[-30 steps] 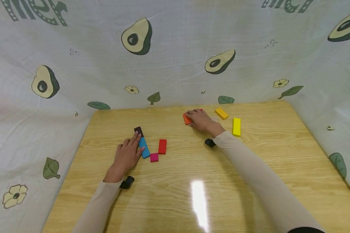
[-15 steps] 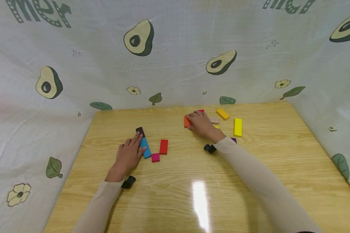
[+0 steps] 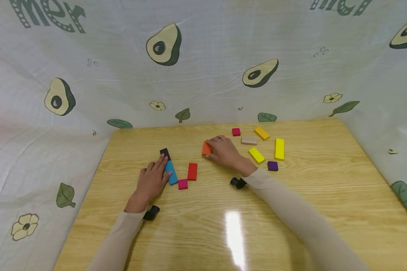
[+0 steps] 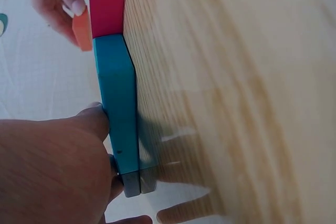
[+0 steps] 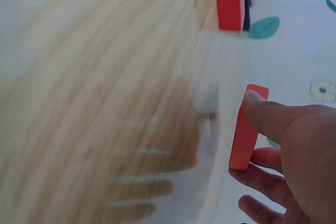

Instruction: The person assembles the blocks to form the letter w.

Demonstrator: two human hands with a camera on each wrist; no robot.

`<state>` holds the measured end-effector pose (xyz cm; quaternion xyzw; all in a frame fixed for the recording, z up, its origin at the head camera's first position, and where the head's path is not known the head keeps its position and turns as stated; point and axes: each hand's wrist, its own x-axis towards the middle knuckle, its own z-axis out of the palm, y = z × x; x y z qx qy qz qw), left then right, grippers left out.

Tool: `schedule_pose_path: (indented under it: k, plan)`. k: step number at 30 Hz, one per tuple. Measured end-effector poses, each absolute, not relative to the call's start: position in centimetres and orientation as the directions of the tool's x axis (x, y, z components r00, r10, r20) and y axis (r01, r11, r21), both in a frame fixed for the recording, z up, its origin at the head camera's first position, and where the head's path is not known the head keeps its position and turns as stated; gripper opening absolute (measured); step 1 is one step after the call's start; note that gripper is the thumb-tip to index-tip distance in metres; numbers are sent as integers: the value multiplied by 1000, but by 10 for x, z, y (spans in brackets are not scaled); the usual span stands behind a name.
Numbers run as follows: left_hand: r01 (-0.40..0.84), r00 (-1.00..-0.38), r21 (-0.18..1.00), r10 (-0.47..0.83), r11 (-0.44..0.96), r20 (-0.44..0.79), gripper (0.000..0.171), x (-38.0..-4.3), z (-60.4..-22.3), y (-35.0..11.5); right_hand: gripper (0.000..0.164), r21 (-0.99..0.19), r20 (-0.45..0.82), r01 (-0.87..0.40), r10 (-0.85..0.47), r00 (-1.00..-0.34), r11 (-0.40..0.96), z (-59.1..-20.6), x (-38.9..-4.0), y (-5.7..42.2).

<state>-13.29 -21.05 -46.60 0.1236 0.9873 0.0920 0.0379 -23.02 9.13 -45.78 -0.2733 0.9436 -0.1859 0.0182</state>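
Note:
My right hand (image 3: pixel 225 152) pinches an orange block (image 5: pixel 245 140) between thumb and fingers, and the right wrist view shows it lifted above the table. On the left, my left hand (image 3: pixel 150 182) rests on two blocks lying end to end, a black block (image 3: pixel 164 151) and a blue block (image 3: pixel 171 174). Its fingertips touch the black one and its thumb lies against the blue one. A small magenta block (image 3: pixel 183 184) sits at the near end of the blue block. Beside it, slightly farther away, lies a red block (image 3: pixel 192 172).
Toward the back right lie a small crimson block (image 3: pixel 236 132), a beige block (image 3: pixel 249 140), an amber block (image 3: pixel 262 133), two yellow blocks (image 3: pixel 279 149) and a purple block (image 3: pixel 273 166). A printed cloth (image 3: pixel 210 75) hangs behind the wooden table (image 3: pixel 190 233).
My right hand has moved left and nearer with the orange block, uncovering the crimson, beige, yellow and purple blocks behind it. The left hand stays in place on the black and blue blocks.

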Motion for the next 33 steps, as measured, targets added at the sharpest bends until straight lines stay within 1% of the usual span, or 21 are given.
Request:
schedule_pose_path:
  k: [7,15,22,33]
  plan:
    - [238,-967,194,251,952,-44,65,-133,-467,-211,62,-402,68,-531,-554,-830,746,-459,-225,69]
    - [244,-967,200,253,949,-19,64,-132,-464,-209,59,-420,66,-552,-582,-811,721,-465,-225,55]
    - [248,-967,198,256,948,-17,63,-131,-464,-208,59,-397,36,-551,-588,-808,734,-468,-224,53]
    - [241,-968,188,251,952,-27,65,-132,-464,-209,53,-407,51,-572,-608,-793,712,-469,-221,54]
